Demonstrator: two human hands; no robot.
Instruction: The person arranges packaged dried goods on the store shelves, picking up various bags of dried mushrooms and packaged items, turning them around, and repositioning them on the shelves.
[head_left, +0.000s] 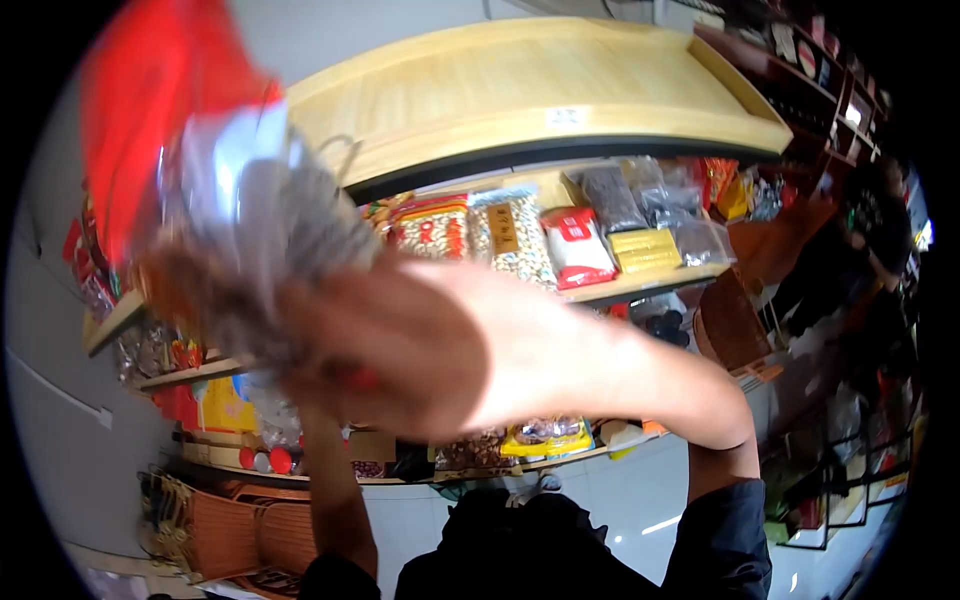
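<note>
My right hand (390, 350) is raised large and blurred across the left centre, at the end of a forearm reaching in from the right. Its fingers are wrapped against a clear plastic bag (300, 205) of dark grey-brown contents, smeared by motion. A red package (165, 110) shows beyond the bag at the upper left. My left forearm rises from the bottom left, and its hand is hidden behind the bag and my right hand. Behind them, packed goods lie on a shelf, among them a bag of pale beans (512, 235) and a red and white packet (578, 245).
An upper wooden shelf (500, 90) spans the top. Yellow packets (645, 251) and dark bags (607, 197) lie on the middle shelf. Lower shelves hold more packages. Woven chairs (235, 535) stand at bottom left; a person in dark clothes (850, 235) is at right.
</note>
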